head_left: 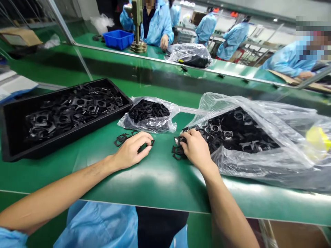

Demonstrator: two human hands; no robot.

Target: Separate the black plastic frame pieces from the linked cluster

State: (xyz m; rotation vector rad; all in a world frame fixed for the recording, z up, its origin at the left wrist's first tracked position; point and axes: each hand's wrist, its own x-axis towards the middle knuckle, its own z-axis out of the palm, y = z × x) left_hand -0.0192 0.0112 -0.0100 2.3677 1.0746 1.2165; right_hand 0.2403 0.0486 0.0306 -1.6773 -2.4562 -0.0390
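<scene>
My left hand (133, 150) rests over the green tabletop with its fingers curled round a black plastic ring part (152, 142), whose edge shows at the fingertips. Just beyond that hand lie a few loose black ring parts (121, 139). My right hand (197, 148) is at the mouth of a large clear plastic bag (258, 174). Its thumb and fingers close on black plastic parts (178, 151) at the left edge of the spilling heap; how many it grips is hidden. More black frame-like parts with round holes (229, 134) fill the bag.
A black tray (51, 146) full of similar parts stands at the left. A smaller clear bag (172, 120) of black rings sits between tray and large bag. Across a metal rail are a blue bin (119, 40), a hand press (138, 31) and co-workers in blue smocks.
</scene>
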